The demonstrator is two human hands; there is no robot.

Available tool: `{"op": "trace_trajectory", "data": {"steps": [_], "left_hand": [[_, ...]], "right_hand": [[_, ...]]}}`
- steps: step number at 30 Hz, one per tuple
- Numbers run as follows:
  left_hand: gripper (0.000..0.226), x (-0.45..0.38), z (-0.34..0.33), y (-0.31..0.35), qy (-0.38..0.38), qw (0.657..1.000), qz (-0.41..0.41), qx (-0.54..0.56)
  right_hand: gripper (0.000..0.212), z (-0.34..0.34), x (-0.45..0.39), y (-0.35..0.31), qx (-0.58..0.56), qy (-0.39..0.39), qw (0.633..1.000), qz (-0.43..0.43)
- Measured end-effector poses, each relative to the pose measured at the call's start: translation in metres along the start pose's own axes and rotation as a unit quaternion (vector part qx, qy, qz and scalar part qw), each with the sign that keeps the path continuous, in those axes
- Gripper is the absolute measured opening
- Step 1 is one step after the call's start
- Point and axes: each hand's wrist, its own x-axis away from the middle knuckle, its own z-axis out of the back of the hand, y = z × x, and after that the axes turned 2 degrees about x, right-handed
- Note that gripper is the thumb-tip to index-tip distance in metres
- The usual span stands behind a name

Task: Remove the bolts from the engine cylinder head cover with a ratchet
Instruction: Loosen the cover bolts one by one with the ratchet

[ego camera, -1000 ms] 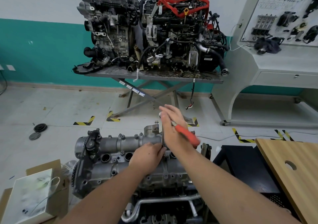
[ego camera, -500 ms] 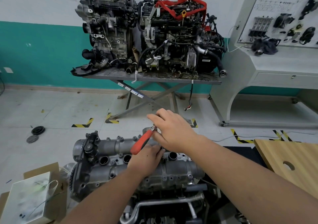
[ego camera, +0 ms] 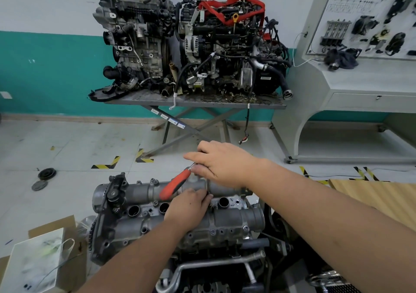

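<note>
Two hands at work on the cylinder head cover w/ a ratchet.

R hand holds the ratchet's metal end, red handle slanting down-left. L hand curls its fingers near the tool head in the cover's middle, prob. pinching it, but what it holds is hidden. A bolt sits on the cover's near right edge.

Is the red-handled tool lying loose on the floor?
No, the right hand holds the ratchet above the cylinder head cover.
</note>
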Motion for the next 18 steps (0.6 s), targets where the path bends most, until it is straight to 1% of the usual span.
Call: {"op": "trace_trajectory", "data": {"steps": [6,9,10,12,15,16,18], "left_hand": [[0.036,0.001,-0.001,-0.001,0.010,1.000,-0.011,0.001],[0.036,0.001,-0.002,-0.002,0.009,1.000,-0.012,0.001],[0.037,0.001,-0.002,-0.002,0.010,1.000,-0.012,-0.002],[0.038,0.001,-0.003,-0.002,0.012,1.000,-0.014,-0.003],[0.037,0.000,-0.003,-0.002,0.011,1.000,-0.027,0.001],[0.035,0.000,-0.003,-0.002,0.008,0.999,-0.031,0.029],[0.036,0.000,-0.001,-0.002,-0.007,0.996,-0.037,0.082]], "right_hand": [[0.052,0.001,-0.004,-0.010,0.070,0.044,0.996,-0.031],[0.063,-0.004,-0.002,-0.014,0.067,0.077,0.993,-0.066],[0.066,-0.006,-0.001,-0.017,0.059,0.089,0.991,-0.076],[0.063,-0.011,0.001,-0.019,0.031,0.111,0.990,-0.080],[0.046,-0.017,0.005,-0.017,-0.026,0.095,0.994,-0.046],[0.041,-0.019,0.007,-0.016,-0.049,0.100,0.993,-0.041],[0.037,-0.020,0.009,-0.018,-0.120,0.123,0.983,-0.066]]}}
